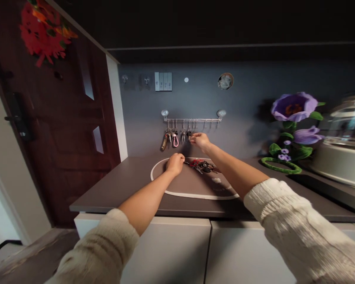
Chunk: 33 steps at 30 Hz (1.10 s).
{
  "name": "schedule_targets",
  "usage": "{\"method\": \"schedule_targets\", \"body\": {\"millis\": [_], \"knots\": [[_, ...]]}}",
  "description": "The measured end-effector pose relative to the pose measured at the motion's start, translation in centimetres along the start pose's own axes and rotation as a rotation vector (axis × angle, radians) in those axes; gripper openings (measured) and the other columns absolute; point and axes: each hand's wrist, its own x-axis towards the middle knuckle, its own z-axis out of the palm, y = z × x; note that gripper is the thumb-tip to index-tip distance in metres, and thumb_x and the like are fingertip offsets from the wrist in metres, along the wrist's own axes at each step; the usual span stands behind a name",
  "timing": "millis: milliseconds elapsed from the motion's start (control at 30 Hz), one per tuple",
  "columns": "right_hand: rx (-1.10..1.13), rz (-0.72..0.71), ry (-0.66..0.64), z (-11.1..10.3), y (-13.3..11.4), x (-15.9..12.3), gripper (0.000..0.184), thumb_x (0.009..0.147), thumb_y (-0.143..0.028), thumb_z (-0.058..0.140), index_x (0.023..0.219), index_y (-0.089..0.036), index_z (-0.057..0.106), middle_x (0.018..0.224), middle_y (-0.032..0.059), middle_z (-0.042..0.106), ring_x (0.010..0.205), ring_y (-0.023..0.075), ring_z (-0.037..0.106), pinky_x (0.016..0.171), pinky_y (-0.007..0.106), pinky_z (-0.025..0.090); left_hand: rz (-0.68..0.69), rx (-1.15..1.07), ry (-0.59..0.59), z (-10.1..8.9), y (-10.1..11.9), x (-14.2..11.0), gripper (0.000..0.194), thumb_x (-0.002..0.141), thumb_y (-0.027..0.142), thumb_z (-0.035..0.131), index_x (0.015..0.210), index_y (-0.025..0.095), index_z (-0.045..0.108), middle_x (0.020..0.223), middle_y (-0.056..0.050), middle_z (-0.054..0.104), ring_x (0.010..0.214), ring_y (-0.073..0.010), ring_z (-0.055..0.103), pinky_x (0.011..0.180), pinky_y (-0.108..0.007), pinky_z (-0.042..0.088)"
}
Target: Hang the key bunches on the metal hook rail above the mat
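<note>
Grey-blue wall [248, 79] rises behind a dark tabletop [115, 181], with a clear hook rail [192, 120] mounted on it by two round discs. From the left part of the rail hang a brown fob [164, 142], a pink clip [175, 140] and some silver keys [183, 136]; near its middle hangs a small black piece [189, 133]. The right-hand hooks carry nothing.

Just below the rail's middle, the right hand [199, 141] reaches up to the black piece. Its grip is drawn together at the fingertips, against or right beside that piece; whether it pinches it cannot be told. Lower, beneath the rail's left half, the left hand [175, 163] has a curled, closed grip, and what lies inside is hidden. Next to it, below the rail, a pile of keys [205, 167] with red and black parts lies on a pale-edged mat [192, 188].

Above the rail are a switch panel [163, 81] and a round opening [225, 81]. Well to its right stand purple flowers [295, 107] with a green ring [281, 166] at their base, then a glass-domed appliance [340, 157]. Far to its left is a dark red door [73, 134] bearing red flowers [43, 33].
</note>
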Motion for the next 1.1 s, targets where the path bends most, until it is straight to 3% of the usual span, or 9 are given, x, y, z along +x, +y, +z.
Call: {"method": "schedule_targets", "body": {"millis": [200,400,633,867,1100], "knots": [[0.017,-0.001,0.010,-0.6,1.0,-1.3,0.013,0.072,-0.002,0.050,0.070,-0.015,0.050,0.062,-0.0017,0.053,0.049,0.0042,0.048,0.059,0.019,0.047,0.141,0.151,-0.067,0.1,-0.1,-0.1,0.024,0.081,0.017,0.047,0.099,0.021,0.063,0.102,-0.007,0.058,0.097,-0.0174,0.052,0.086,-0.028,0.039],[-0.033,0.006,0.016,-1.9,3.0,-3.6,0.013,0.068,-0.002,0.052,0.071,-0.014,0.051,0.061,-0.0007,0.056,0.051,0.0054,0.049,0.060,0.020,0.045,0.262,0.284,-0.147,-0.3,0.4,-0.3,0.027,0.081,0.013,0.045,0.096,0.025,0.064,0.104,-0.006,0.058,0.101,-0.0201,0.047,0.087,-0.031,0.038],[-0.084,-0.045,-0.024,-3.2,5.0,-5.3,0.011,0.071,-0.004,0.049,0.072,-0.014,0.052,0.061,-0.0001,0.057,0.050,0.0057,0.050,0.057,0.019,0.044,0.239,0.351,-0.214,-0.5,0.6,-0.3,0.026,0.081,0.015,0.045,0.091,0.025,0.067,0.098,-0.007,0.064,0.099,-0.0221,0.047,0.087,-0.034,0.034],[-0.400,-0.182,0.002,-3.3,5.5,-5.3,0.011,0.072,-0.009,0.052,0.078,-0.015,0.059,0.066,0.0014,0.063,0.060,0.0081,0.055,0.066,0.021,0.046,0.187,0.364,-0.180,-0.2,0.2,0.2,0.020,0.080,0.023,0.052,0.092,0.022,0.067,0.096,-0.009,0.063,0.091,-0.0192,0.052,0.087,-0.030,0.033],[-0.569,-0.231,-0.014,-3.3,5.2,-5.7,0.013,0.071,-0.009,0.053,0.079,-0.015,0.061,0.066,0.0013,0.063,0.062,0.0095,0.056,0.073,0.023,0.044,0.242,0.394,-0.201,-0.6,0.9,0.1,0.014,0.078,0.024,0.055,0.086,0.021,0.067,0.091,-0.009,0.065,0.095,-0.0212,0.051,0.087,-0.030,0.030]]}}
